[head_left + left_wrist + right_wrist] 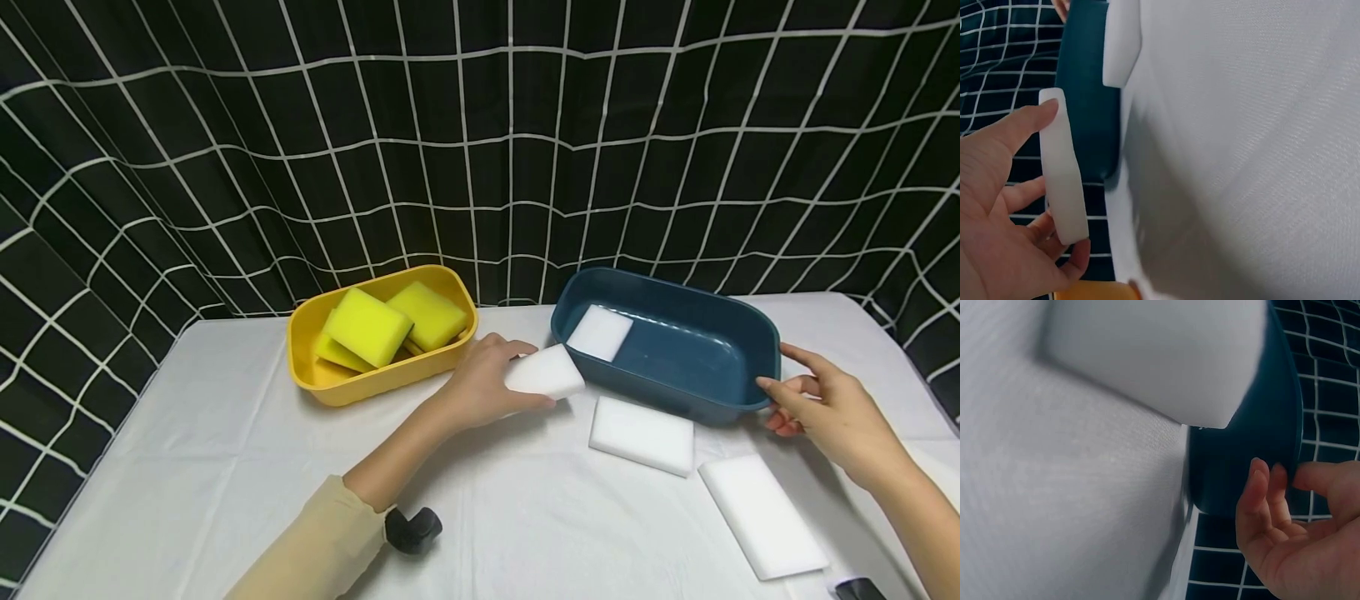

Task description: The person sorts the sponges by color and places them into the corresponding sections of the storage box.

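My left hand (487, 385) pinches a white sponge (546, 372) between thumb and fingers, above the cloth and between the two bins. In the left wrist view that white sponge (1063, 169) stands edge-on in the fingers. At its right end, the dark blue bin (675, 333) is gripped at the rim by my right hand (832, 408). Another white sponge (602, 332) lies inside the blue bin's left end. In the right wrist view, the fingers and thumb of my right hand (1300, 525) are at the blue bin's edge (1241, 462).
A yellow bin (375, 387) at the left holds several yellow sponges (371, 327). In front of the blue bin lie one white sponge (642, 433) and a second white sponge (763, 517). A black curtain with white grid lines (510, 167) hangs behind the white cloth (225, 467).
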{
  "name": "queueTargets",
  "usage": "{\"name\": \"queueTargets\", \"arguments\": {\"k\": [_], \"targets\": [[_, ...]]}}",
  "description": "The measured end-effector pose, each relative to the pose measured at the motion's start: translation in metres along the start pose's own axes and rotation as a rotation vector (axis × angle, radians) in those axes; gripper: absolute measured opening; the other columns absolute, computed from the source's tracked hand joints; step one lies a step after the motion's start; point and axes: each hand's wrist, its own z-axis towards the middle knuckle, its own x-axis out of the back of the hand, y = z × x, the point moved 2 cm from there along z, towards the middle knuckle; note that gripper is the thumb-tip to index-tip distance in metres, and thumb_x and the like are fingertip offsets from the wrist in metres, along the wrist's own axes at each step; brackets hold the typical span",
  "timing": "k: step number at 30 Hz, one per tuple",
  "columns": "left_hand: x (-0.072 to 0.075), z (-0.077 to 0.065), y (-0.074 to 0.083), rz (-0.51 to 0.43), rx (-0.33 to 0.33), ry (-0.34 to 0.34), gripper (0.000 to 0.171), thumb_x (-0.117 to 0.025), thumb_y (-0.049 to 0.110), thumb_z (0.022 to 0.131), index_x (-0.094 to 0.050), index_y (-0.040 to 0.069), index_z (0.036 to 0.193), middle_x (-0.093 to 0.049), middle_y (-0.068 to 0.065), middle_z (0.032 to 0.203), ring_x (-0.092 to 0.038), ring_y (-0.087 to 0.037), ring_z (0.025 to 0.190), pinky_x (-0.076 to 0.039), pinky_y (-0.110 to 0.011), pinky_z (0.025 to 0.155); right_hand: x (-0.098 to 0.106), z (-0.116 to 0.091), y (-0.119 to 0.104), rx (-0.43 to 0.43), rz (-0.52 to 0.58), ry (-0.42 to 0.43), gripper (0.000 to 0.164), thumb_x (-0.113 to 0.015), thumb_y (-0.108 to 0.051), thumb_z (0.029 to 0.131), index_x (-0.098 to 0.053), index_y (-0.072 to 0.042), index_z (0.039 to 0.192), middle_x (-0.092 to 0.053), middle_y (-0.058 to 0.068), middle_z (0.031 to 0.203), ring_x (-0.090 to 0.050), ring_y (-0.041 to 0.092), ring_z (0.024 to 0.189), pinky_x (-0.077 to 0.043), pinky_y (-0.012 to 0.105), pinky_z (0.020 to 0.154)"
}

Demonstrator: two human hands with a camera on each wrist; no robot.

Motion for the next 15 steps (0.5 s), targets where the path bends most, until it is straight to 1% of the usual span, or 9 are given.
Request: {"name": "queueTargets", "arguments": {"k": [7,12,15], "targets": [[0.003,-0.001,0.007,0.025,-0.032,-0.015,0.068,-0.09,0.039,0.083,-0.067,0.01,0.141,-0.065,-0.01,0.121,-0.052,-0.021,0.108,-0.043,-0.03,0.088,-0.001,-0.001,-0.001,-0.008,0.005,-0.001,0.07,-0.054,-0.014,0.111,-0.014,0.021,0.157,-0.068,0.0,0.078,-0.062,0.005,0.062,-0.058,0.021,0.057],[0.004,-0.003,0.015,-0.002,-0.038,-0.044,0.068,-0.088,0.04,0.085,-0.066,0.01,0.142,-0.064,-0.01,0.124,-0.052,-0.02,0.11,-0.045,-0.029,0.087,-0.001,0.0,0.0,-0.003,0.008,-0.001,0.07,-0.054,-0.013,0.111,-0.014,0.021,0.157,-0.068,-0.001,0.078,-0.062,0.004,0.062,-0.058,0.021,0.057],[0.003,-0.002,0.021,-0.031,-0.049,-0.042,0.066,-0.088,0.041,0.086,-0.067,0.011,0.142,-0.064,-0.009,0.125,-0.052,-0.019,0.11,-0.047,-0.028,0.086,-0.001,0.0,0.0,0.002,0.015,-0.001,0.07,-0.054,-0.013,0.111,-0.014,0.021,0.157,-0.067,-0.003,0.077,-0.062,0.004,0.062,-0.058,0.02,0.057]]}}
